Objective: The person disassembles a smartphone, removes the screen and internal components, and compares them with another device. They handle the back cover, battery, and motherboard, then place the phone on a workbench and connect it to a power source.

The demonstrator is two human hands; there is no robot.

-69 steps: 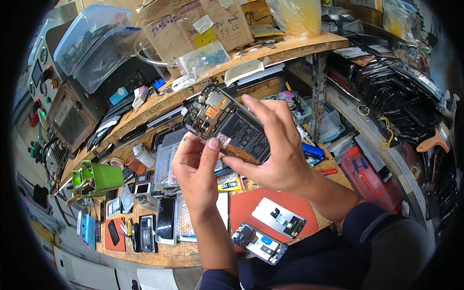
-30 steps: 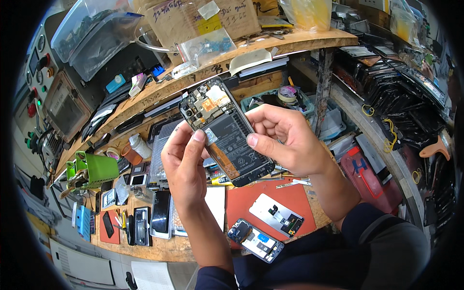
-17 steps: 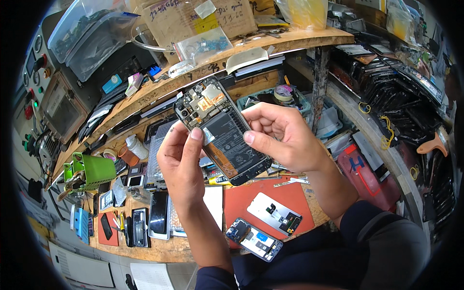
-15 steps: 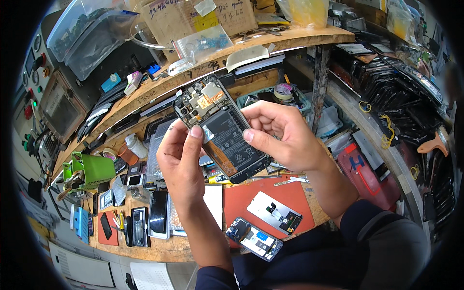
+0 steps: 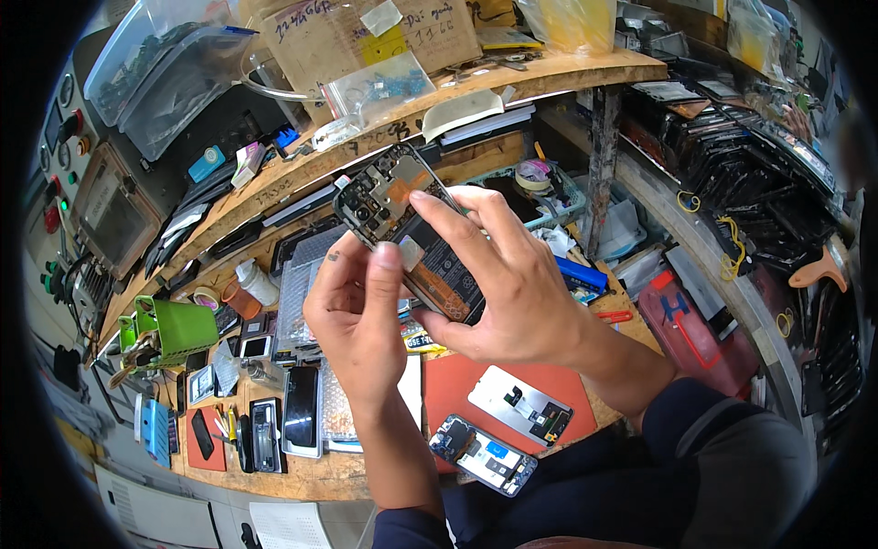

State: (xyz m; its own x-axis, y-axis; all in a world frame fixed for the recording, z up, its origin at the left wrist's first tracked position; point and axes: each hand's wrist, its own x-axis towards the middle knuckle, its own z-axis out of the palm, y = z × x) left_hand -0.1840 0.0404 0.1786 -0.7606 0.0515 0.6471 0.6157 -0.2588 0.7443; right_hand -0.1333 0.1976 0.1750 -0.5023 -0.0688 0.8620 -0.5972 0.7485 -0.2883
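An opened smartphone (image 5: 443, 249) is held up in front of me, its circuit board, black battery and copper-coloured flex strips showing. My left hand (image 5: 361, 316) grips its left edge, thumb on the front side and fingers behind. My right hand (image 5: 512, 284) wraps the lower right part of the phone, with the thumb at its lower edge. One right fingertip touches the copper patch by the circuit board. Below, a detached phone screen (image 5: 519, 403) lies on a red mat (image 5: 448, 380). A second opened phone (image 5: 483, 455) sits at the mat's near edge.
A green basket (image 5: 178, 327) with tools stands at the left. Several phones and small parts lie on the left bench, including a black-screened phone (image 5: 300, 404). A wooden shelf (image 5: 558, 78) crosses above the bench. Stacked dark phone panels (image 5: 732, 165) fill the right side.
My right hand has shifted left across the phone, its fingers now reaching over the battery to the board. The phone has tilted slightly. A blue tool and a red one now show at the right.
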